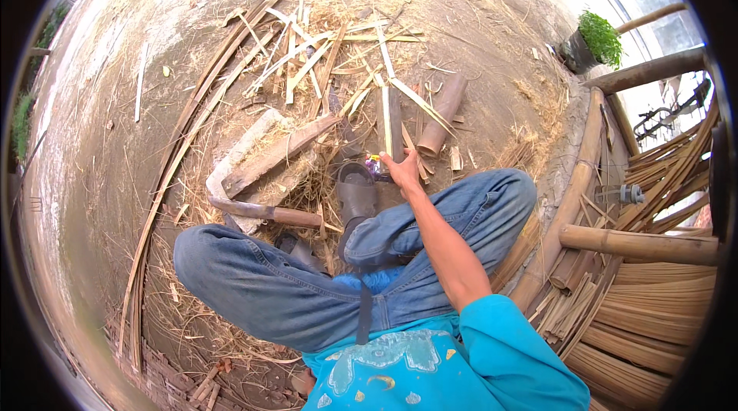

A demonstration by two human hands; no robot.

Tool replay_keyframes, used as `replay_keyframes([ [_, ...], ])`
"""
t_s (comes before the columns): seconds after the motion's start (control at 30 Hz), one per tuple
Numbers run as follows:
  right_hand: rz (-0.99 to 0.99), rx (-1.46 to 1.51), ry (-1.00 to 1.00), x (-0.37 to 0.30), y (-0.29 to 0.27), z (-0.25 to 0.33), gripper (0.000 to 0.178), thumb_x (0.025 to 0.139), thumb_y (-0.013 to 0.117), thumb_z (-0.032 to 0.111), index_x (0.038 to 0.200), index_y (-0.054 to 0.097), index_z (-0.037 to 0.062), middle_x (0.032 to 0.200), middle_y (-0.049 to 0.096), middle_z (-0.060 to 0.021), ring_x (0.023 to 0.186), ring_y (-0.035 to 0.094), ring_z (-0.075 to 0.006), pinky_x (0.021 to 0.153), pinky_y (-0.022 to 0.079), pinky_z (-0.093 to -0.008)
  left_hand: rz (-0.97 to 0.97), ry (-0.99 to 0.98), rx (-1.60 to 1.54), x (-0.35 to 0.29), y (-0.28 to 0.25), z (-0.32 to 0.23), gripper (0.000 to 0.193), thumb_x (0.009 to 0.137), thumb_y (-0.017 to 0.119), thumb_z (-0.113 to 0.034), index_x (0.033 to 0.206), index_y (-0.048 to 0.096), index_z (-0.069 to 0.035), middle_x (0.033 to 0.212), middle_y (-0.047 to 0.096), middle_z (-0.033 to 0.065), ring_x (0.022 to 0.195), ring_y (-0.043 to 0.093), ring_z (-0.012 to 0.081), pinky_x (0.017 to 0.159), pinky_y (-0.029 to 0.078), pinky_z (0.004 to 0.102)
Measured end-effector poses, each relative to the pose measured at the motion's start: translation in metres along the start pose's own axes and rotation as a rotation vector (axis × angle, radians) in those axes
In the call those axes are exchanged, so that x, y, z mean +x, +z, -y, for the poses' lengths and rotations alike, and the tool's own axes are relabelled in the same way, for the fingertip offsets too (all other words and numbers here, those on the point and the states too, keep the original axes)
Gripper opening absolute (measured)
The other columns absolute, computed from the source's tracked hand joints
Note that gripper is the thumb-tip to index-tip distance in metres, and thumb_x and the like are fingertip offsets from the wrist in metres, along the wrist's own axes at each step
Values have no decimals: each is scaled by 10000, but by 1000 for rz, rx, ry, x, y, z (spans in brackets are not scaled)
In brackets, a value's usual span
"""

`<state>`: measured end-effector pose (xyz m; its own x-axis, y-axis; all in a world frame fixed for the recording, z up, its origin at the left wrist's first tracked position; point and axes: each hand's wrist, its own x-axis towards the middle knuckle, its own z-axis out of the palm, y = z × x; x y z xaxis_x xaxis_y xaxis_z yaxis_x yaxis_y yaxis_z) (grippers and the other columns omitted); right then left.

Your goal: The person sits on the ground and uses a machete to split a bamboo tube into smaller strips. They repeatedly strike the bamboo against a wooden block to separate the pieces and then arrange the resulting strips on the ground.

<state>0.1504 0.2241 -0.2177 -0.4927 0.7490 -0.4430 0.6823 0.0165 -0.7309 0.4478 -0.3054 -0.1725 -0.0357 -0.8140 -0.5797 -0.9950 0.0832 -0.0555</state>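
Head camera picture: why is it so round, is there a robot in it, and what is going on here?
There is no robot, just a person working bare-handed. A wide fisheye camera worn on the head looks down, so straight edges bend and the view seems round. You look along the person's blue jeans to the ground. The right hand grips the near end of a long dark piece, probably split bamboo; the left hand cannot be made out. Around it lie pale strips, straw-like shavings and a brown tube. A green potted plant stands at upper right.
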Motion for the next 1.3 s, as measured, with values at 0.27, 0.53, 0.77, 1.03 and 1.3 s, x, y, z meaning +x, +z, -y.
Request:
replay_keyframes([
  [0.27,-110,-93,-44,8,0,-13,789,741,873,422,1272,407,70,1171,602,-205,1117,613,-379,959,482,-473,-201,215,-32,-25,-64,-57,1239,752,862,-551,1610,173,20,1548,413,284,1402,458,397,1154,407,483],
  [0.53,-30,-183,24,28,-1,-25,393,791,843,399,1048,635,187,1238,562,-104,1175,590,-342,938,481,-558,-486,751,-500,-22,-158,-206,1118,815,849,-476,1589,229,40,1534,427,284,1289,559,415,1111,460,494],
  [0.77,19,169,-51,31,-2,-40,329,852,844,324,829,623,81,682,564,14,637,540,-137,589,492,-317,-38,1242,-1001,-69,-245,-380,1025,779,917,-245,1569,271,-143,1518,413,104,1394,411,278,1137,365,484],
  [1.03,263,788,109,-17,-23,39,166,1023,667,337,1024,637,174,823,536,79,718,533,-55,642,541,-267,811,989,-1243,-123,-222,-481,833,797,894,-369,1453,445,-120,1387,482,98,1259,494,317,1026,497,576],
  [1.3,761,779,-280,-105,-49,193,238,1024,667,182,1222,670,51,909,642,46,763,593,-57,719,524,-232,965,1279,-734,-261,-166,-526,894,818,822,-498,1460,421,-20,1308,500,166,1214,566,297,900,586,524],
])
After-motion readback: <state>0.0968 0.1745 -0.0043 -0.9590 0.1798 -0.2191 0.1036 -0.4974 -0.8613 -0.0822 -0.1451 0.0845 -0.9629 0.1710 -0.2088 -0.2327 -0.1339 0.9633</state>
